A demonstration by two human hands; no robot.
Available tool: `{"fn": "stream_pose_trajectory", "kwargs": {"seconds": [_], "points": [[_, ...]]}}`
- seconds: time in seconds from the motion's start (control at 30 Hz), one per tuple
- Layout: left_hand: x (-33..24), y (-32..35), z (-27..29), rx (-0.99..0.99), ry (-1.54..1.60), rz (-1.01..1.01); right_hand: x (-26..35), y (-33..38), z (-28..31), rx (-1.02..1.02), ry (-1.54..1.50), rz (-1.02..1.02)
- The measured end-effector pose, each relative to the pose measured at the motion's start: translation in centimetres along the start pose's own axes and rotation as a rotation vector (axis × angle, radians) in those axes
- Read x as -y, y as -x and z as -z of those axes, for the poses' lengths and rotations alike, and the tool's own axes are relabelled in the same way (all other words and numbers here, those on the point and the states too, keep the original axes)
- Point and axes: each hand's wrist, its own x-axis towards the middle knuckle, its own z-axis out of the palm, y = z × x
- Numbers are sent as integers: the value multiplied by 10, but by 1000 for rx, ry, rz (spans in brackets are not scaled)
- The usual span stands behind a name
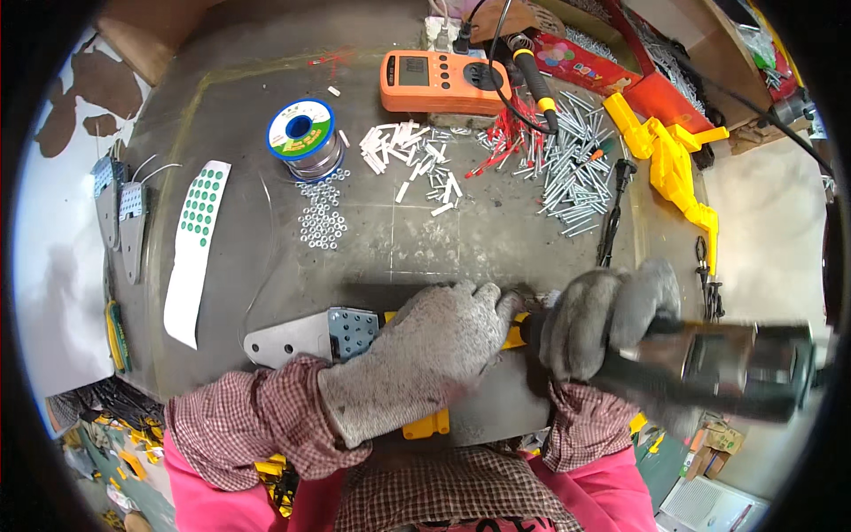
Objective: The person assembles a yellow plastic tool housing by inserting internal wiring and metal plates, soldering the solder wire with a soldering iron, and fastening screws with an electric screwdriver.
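My left hand (452,332), in a grey knit glove, lies over a yellow plastic part (516,333), its fingers curled down around it. Most of that part is hidden beneath the glove. Just left of the hand, a grey metal bracket (288,340) with a perforated bluish end rests on the table. My right hand (589,324), gloved too, grips a black power screwdriver (718,368), held sideways and slightly blurred. The tool's front end is near the left hand's fingertips, but its tip is hard to make out. Another yellow piece (427,425) lies at the table's near edge.
Beyond my hands lie nuts (323,217), white sleeves (390,146) and long screws (576,168). A solder spool (306,137), an orange meter (443,82) and a soldering iron (532,80) stand farther back. Yellow parts (669,164) are at right, a sticker sheet (197,257) at left.
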Motion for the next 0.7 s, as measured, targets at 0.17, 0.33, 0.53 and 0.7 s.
{"fn": "stream_pose_trajectory", "kwargs": {"seconds": [0.17,0.33,0.53,0.7], "points": [[0,2,-3,-41,-63,-21,3,-2,-30,-69,328,-44],[4,16,-2,-239,-38,4,23,1,-75,-225,258,113],[5,18,-2,-192,-115,-8,-23,-3,-122,1,63,-117],[11,13,-10,-195,-125,-26,-58,-11,-126,180,-148,-264]]}}
